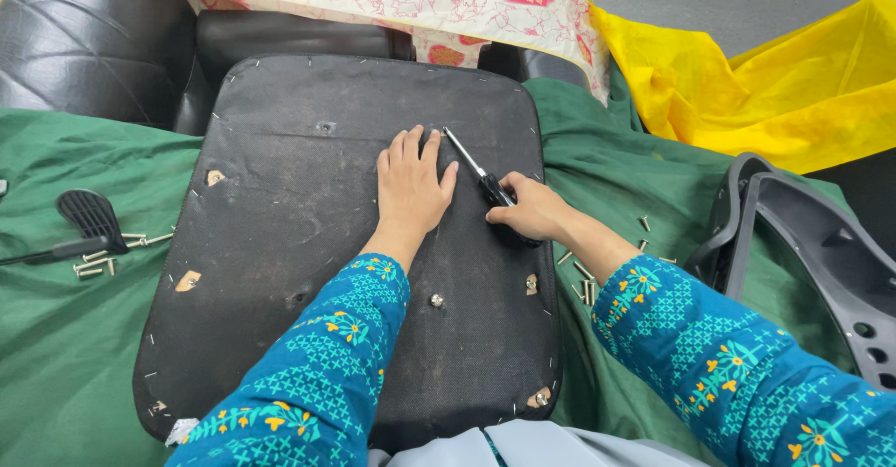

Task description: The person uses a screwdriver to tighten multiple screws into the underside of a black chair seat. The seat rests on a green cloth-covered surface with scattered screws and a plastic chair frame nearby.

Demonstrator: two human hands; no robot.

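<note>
Left hand (411, 187) flat, fingers spread, pressing on upturned black seat base (280, 224). Right hand (527, 210) clamped round dark handle of screwdriver (476, 173), shaft angled up-left, tip on fabric just beside left fingertips. Seat base lies on green cloth (65, 336), staples along edge. Loose screws (583, 285) right of base near right wrist; more screws (103, 262) left, beside black lever (84, 220). Grey plastic chair part (821, 252) far right.
</note>
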